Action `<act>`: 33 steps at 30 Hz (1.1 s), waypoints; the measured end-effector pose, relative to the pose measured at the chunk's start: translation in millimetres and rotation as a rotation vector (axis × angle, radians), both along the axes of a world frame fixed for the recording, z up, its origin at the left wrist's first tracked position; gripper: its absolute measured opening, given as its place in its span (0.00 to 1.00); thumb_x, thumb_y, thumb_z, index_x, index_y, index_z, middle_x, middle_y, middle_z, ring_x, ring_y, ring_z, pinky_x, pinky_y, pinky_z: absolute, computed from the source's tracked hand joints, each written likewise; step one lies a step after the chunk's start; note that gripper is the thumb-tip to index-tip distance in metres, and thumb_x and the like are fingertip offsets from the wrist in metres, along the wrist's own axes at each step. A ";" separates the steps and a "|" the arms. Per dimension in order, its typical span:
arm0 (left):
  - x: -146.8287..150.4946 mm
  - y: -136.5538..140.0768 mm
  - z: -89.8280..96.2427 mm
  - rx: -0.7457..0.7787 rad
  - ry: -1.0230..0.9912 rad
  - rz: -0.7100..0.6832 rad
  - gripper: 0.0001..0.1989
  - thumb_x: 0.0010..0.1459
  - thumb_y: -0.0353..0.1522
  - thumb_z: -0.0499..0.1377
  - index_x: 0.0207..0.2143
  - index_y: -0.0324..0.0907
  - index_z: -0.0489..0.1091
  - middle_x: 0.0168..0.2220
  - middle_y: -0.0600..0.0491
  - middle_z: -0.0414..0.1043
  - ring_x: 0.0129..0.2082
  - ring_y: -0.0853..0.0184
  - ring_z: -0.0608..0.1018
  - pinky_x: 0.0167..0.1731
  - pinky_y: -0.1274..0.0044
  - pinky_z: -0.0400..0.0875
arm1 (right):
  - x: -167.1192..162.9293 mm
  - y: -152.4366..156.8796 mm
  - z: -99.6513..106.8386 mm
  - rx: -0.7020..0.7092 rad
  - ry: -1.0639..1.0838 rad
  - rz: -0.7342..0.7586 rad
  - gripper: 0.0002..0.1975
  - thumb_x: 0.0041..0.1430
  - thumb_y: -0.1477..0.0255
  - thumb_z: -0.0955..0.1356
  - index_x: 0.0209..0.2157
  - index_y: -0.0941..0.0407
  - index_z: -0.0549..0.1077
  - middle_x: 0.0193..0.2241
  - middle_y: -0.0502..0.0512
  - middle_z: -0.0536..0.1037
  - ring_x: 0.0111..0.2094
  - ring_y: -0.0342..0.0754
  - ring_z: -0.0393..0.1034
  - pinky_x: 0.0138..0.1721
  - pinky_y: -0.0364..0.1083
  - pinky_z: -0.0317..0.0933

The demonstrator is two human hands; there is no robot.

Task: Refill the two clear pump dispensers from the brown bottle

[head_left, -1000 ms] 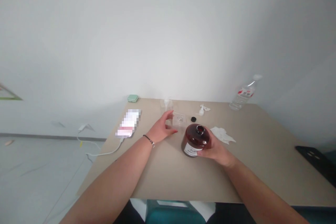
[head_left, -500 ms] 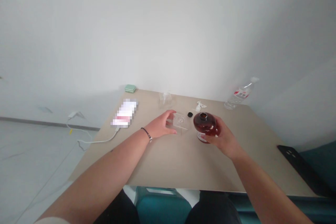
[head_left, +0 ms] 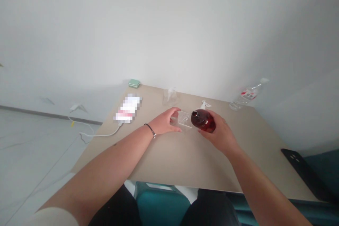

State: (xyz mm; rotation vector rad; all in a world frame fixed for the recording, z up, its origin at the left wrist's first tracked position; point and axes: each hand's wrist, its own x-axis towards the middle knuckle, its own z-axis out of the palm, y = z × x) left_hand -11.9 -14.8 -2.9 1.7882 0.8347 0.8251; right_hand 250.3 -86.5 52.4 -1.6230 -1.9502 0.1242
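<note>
My left hand (head_left: 166, 121) is curved round a clear plastic piece (head_left: 184, 119) with a round feature in its middle, thumb and fingers at its left side. In my right hand (head_left: 221, 132) is a dark red-brown bottle (head_left: 205, 120), uncapped, its open mouth tilted left toward the clear piece. The bottle's lower right side is covered by my fingers. Just behind the bottle lies a small white object (head_left: 204, 105), partly hidden by it.
A clear container (head_left: 170, 97) stands near the wall. A water bottle (head_left: 248, 94) leans at the back right. On the left are a blurred phone-like screen (head_left: 129, 108) with a white cable (head_left: 104, 135) and a green case (head_left: 134, 83). A black phone (head_left: 298, 162) lies at the right edge.
My right hand has tipped the bottle from upright to leaning left and moved it closer to the clear piece. The small black cap is no longer visible. My view has shifted slightly.
</note>
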 end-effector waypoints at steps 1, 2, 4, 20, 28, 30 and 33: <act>0.1 0.0 0.2 0.005 -0.001 0.002 0.46 0.43 0.36 0.76 0.63 0.43 0.62 0.58 0.39 0.70 0.58 0.50 0.75 0.56 0.58 0.72 | -0.1 0.0 -0.8 0.005 -0.025 -0.006 0.36 0.49 0.66 0.76 0.60 0.52 0.68 0.55 0.63 0.77 0.54 0.65 0.72 0.54 0.63 0.67; 0.1 0.0 0.4 0.011 -0.003 0.003 0.46 0.42 0.35 0.76 0.63 0.43 0.62 0.58 0.39 0.71 0.58 0.50 0.75 0.56 0.58 0.72 | -0.1 0.0 -1.2 0.007 -0.048 -0.012 0.36 0.49 0.66 0.76 0.60 0.52 0.68 0.55 0.63 0.77 0.54 0.65 0.72 0.54 0.63 0.68; 0.4 -0.1 0.9 0.018 -0.004 0.003 0.46 0.42 0.34 0.76 0.63 0.43 0.63 0.57 0.39 0.71 0.59 0.50 0.74 0.57 0.58 0.72 | 0.2 0.1 -1.1 0.015 -0.093 -0.024 0.36 0.50 0.66 0.75 0.61 0.52 0.68 0.55 0.63 0.77 0.54 0.65 0.72 0.54 0.63 0.68; 0.3 -1.1 1.3 0.022 -0.009 -0.008 0.46 0.43 0.35 0.76 0.64 0.44 0.62 0.61 0.39 0.69 0.61 0.50 0.73 0.56 0.60 0.74 | 4.4 1.0 7.1 0.097 -0.435 -0.035 0.32 0.54 0.66 0.72 0.60 0.55 0.67 0.54 0.66 0.79 0.52 0.67 0.75 0.47 0.62 0.72; 0.6 -0.6 -0.7 0.053 0.013 -0.026 0.45 0.45 0.35 0.75 0.64 0.44 0.62 0.62 0.39 0.68 0.61 0.50 0.73 0.55 0.60 0.74 | 4.7 4.3 13.0 0.137 -0.507 0.003 0.31 0.54 0.67 0.71 0.61 0.55 0.68 0.55 0.67 0.78 0.52 0.68 0.74 0.47 0.61 0.71; 0.5 -0.6 0.0 0.056 0.014 -0.025 0.45 0.45 0.35 0.75 0.64 0.44 0.62 0.62 0.39 0.68 0.61 0.50 0.73 0.55 0.59 0.74 | 4.9 4.9 14.1 0.134 -0.516 0.008 0.31 0.54 0.67 0.71 0.61 0.55 0.68 0.56 0.67 0.78 0.53 0.68 0.74 0.47 0.61 0.71; 0.3 -0.5 0.8 0.053 0.007 -0.024 0.45 0.44 0.35 0.75 0.64 0.44 0.63 0.62 0.39 0.68 0.61 0.50 0.73 0.55 0.59 0.74 | 5.3 5.5 15.1 0.141 -0.520 0.005 0.31 0.55 0.67 0.71 0.61 0.54 0.68 0.56 0.66 0.78 0.54 0.68 0.74 0.49 0.62 0.71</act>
